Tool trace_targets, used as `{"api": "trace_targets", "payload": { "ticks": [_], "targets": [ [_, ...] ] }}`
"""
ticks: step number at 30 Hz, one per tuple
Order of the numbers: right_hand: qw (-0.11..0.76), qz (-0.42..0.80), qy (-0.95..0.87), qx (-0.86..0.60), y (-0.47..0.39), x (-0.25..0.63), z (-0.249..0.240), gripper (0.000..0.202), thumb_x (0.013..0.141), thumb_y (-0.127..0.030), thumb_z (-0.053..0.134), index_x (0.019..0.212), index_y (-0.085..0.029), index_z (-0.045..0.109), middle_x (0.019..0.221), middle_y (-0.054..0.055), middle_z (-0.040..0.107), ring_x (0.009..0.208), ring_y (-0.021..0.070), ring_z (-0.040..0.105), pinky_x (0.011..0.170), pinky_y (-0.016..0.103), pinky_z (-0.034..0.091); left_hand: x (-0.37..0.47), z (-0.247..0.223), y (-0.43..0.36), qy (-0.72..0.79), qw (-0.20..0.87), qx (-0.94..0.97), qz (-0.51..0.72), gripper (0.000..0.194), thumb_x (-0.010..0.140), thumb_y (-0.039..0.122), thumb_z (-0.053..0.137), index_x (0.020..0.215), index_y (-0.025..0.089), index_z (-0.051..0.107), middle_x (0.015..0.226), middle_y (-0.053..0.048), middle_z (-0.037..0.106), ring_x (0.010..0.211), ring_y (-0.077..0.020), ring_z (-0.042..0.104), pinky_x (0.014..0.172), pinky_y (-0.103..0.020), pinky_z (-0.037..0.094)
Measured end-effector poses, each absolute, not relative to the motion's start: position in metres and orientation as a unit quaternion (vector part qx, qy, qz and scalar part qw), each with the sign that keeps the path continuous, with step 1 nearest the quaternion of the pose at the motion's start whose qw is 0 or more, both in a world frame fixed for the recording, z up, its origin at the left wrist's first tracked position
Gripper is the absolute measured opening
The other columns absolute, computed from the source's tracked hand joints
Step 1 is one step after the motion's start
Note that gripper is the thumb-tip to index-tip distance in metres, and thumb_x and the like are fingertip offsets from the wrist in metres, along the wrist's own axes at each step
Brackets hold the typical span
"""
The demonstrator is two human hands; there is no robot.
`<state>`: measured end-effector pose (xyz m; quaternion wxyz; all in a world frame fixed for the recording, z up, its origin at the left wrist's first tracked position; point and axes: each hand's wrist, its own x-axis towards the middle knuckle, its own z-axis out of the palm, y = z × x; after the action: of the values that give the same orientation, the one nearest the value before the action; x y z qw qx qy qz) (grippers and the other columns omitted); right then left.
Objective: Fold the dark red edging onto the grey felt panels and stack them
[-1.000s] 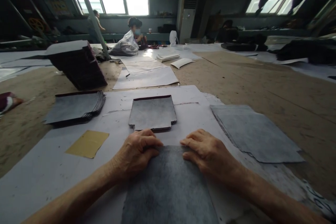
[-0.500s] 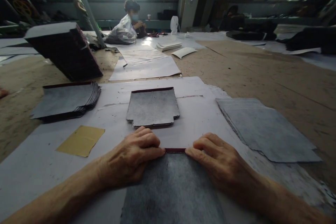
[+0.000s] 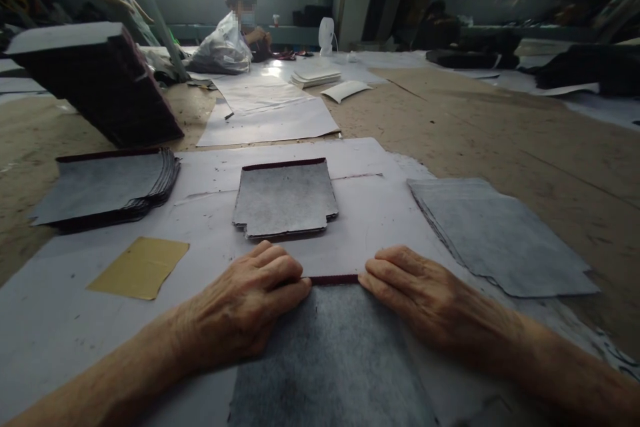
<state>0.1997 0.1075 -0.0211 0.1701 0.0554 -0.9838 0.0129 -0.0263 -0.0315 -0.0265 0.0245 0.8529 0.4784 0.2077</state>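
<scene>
Right in front of me lies a grey-backed sheet of material [image 3: 330,353] with a narrow dark red folded edge along its far side. My left hand [image 3: 255,300] has its thumb and curled fingers closed on the left end of that fold. At the fold's right end, my right hand [image 3: 425,300] pinches the edge with thumb and fingers together. Just beyond my hands sits a small stack of notched grey pieces [image 3: 287,197], its top piece also showing a dark red far edge. The near end of my sheet runs out of view.
White paper [image 3: 210,253] covers the tabletop under the work. To the left are a fanned stack of grey pieces [image 3: 107,183], a yellowish card [image 3: 140,267] and a tall leaning dark stack [image 3: 105,90]. More grey sheets [image 3: 505,233] lie at right. A person [image 3: 245,20] sits across the table.
My right hand has shifted slightly outward along the fold, so more of the red edge shows between my hands. The whole view has tilted a little; the stacks stay in place.
</scene>
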Motion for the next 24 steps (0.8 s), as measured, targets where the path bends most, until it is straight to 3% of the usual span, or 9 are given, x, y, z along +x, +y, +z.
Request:
{"api": "trace_targets", "payload": {
  "ticks": [9, 13, 17, 21, 24],
  "targets": [
    [0.200, 0.089, -0.976, -0.009, 0.106, 0.208, -0.029, 0.022, 0.086, -0.002, 0.036, 0.094, -0.006, 0.056, 0.087, 0.011, 0.055, 0.084, 0.0184, 0.048, 0.076, 0.036, 0.048, -0.025, -0.028, -0.030, 0.461, 0.014, 0.852, 0.247, 0.030, 0.080, -0.001, 0.037, 0.100, 0.012, 0.055, 0.088, -0.008, 0.053, 0.078, -0.0164, 0.045, 0.072, -0.034, 0.040],
    [0.207, 0.085, -0.975, 0.003, 0.104, 0.211, -0.029, 0.027, 0.084, -0.001, 0.034, 0.098, -0.006, 0.056, 0.093, 0.013, 0.056, 0.092, 0.0201, 0.048, 0.081, 0.037, 0.047, -0.026, -0.029, -0.030, 0.465, 0.020, 0.849, 0.251, 0.030, 0.080, -0.001, 0.037, 0.101, 0.013, 0.055, 0.088, -0.008, 0.052, 0.077, -0.0161, 0.045, 0.072, -0.034, 0.040],
    [0.217, 0.140, -0.964, -0.067, 0.104, 0.219, -0.029, 0.035, 0.082, 0.000, 0.031, 0.101, -0.013, 0.058, 0.098, 0.009, 0.057, 0.095, 0.0167, 0.053, 0.082, 0.032, 0.048, -0.028, -0.032, -0.031, 0.466, 0.029, 0.847, 0.255, 0.029, 0.080, 0.000, 0.038, 0.100, 0.013, 0.055, 0.089, -0.008, 0.052, 0.079, -0.0165, 0.045, 0.073, -0.034, 0.039],
    [0.254, 0.184, -0.921, -0.231, 0.101, 0.215, -0.022, 0.022, 0.082, -0.007, 0.044, 0.083, -0.020, 0.063, 0.091, 0.003, 0.061, 0.083, 0.0124, 0.059, 0.076, 0.024, 0.050, -0.028, -0.033, -0.029, 0.463, 0.035, 0.849, 0.254, 0.031, 0.077, -0.002, 0.039, 0.099, 0.013, 0.055, 0.089, -0.007, 0.052, 0.079, -0.0168, 0.046, 0.073, -0.034, 0.039],
    [0.295, 0.150, -0.919, -0.214, 0.089, 0.196, -0.018, 0.024, 0.081, -0.006, 0.045, 0.086, -0.019, 0.065, 0.088, 0.004, 0.061, 0.081, 0.0140, 0.058, 0.073, 0.026, 0.050, -0.027, -0.032, -0.028, 0.462, 0.030, 0.850, 0.252, 0.031, 0.076, -0.001, 0.039, 0.099, 0.013, 0.055, 0.088, -0.007, 0.052, 0.078, -0.0168, 0.045, 0.072, -0.034, 0.039]
  ]
}}
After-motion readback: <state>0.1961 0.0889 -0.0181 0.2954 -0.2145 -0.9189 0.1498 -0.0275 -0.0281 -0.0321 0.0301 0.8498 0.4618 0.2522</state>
